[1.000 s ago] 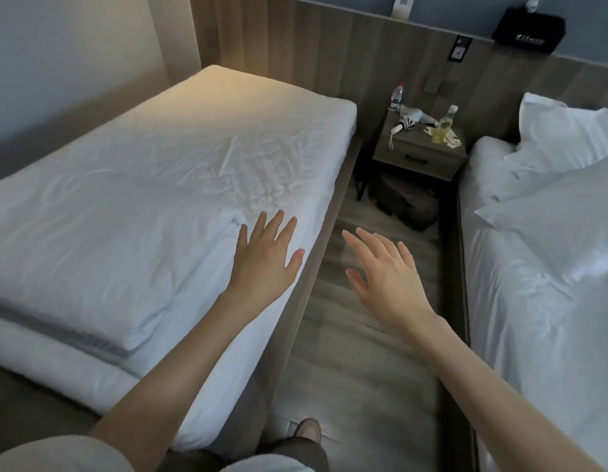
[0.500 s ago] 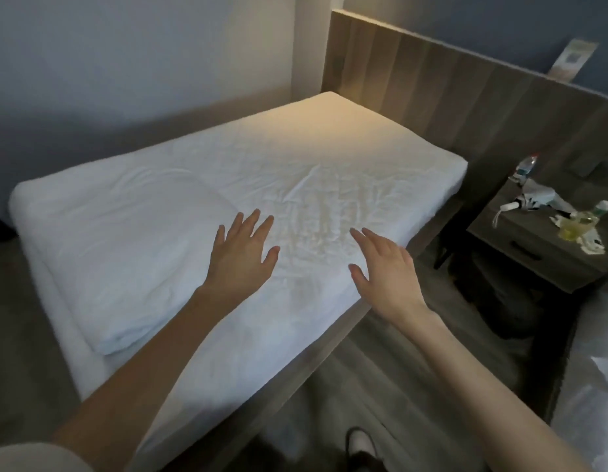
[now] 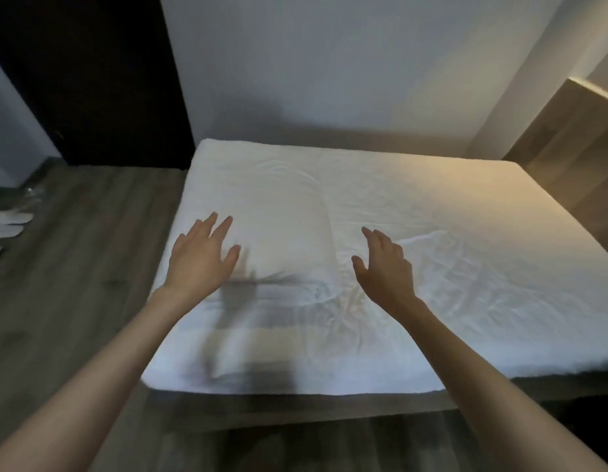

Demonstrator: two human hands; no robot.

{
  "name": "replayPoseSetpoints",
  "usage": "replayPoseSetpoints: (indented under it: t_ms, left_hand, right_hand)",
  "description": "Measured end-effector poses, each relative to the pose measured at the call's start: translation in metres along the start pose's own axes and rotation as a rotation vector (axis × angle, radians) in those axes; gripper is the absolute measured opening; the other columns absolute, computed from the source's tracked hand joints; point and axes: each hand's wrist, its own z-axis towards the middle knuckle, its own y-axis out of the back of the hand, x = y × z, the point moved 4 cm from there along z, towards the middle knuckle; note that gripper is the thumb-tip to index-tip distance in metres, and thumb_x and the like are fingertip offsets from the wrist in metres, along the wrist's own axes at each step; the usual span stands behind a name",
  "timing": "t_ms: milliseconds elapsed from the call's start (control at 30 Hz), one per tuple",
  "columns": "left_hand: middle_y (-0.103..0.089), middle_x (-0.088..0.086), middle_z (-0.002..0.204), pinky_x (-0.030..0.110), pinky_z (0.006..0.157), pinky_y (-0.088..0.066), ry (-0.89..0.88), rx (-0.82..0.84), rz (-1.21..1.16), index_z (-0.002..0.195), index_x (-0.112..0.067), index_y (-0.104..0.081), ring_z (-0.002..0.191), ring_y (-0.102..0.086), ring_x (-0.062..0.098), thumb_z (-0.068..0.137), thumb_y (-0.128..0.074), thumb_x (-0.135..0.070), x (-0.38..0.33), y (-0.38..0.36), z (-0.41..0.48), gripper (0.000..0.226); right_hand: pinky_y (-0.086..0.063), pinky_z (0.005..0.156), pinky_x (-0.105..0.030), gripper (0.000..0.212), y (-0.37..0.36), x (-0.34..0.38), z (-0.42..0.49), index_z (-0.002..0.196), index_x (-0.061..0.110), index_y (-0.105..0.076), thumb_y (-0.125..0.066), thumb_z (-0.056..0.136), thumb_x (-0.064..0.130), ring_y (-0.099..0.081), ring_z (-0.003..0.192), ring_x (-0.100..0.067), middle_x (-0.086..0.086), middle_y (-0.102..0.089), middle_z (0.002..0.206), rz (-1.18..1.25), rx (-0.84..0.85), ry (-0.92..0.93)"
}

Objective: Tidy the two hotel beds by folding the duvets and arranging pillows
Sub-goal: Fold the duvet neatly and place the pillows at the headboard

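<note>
One bed with a white sheet point(image 3: 449, 253) fills the middle of the view. A folded white duvet point(image 3: 275, 212) lies flat on its left part, the foot end. My left hand point(image 3: 200, 257) hovers over the duvet's near left area, fingers spread and straight, holding nothing. My right hand point(image 3: 384, 270) is held over the wrinkled sheet just right of the duvet's edge, fingers extended, empty. No pillow shows on this bed. The second bed is out of view.
A wooden headboard point(image 3: 568, 155) stands at the right. Wood floor point(image 3: 74, 267) runs along the left and front of the bed. A dark doorway or panel point(image 3: 91, 73) is at the back left. Pale objects point(image 3: 6, 219) lie on the floor at the far left.
The view has swung left from the aisle and nightstand to the left bed's foot end. Both hands moved with it, now over the folded duvet and sheet, still empty.
</note>
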Motion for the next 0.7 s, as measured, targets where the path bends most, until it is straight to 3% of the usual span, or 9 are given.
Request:
replayPoseSetpoints:
  t_ms: [367, 700]
  left_hand:
    - [-0.023, 0.011, 0.158, 0.045, 0.113, -0.028, 0.218, -0.009, 0.026, 0.151, -0.019, -0.028, 0.144, -0.025, 0.029, 0.097, -0.045, -0.043, 0.115, 0.005, 0.076, 0.061]
    - [-0.018, 0.010, 0.160, 0.053, 0.111, -0.029, 0.358, 0.085, -0.196, 0.154, -0.027, -0.001, 0.145, -0.021, 0.030, 0.095, -0.043, -0.052, 0.181, -0.035, 0.162, 0.077]
  right_hand:
    - [-0.032, 0.105, -0.057, 0.068, -0.052, 0.051, 0.127, 0.153, 0.025, -0.017, -0.046, 0.097, 0.048, -0.025, 0.138, -0.041, -0.006, -0.018, 0.159, 0.188, 0.127, -0.137]
    - [-0.022, 0.111, -0.058, 0.085, -0.103, 0.066, 0.216, 0.153, 0.028, -0.013, -0.046, 0.087, 0.069, -0.021, 0.141, -0.043, -0.009, -0.015, 0.159, 0.275, 0.227, -0.305]
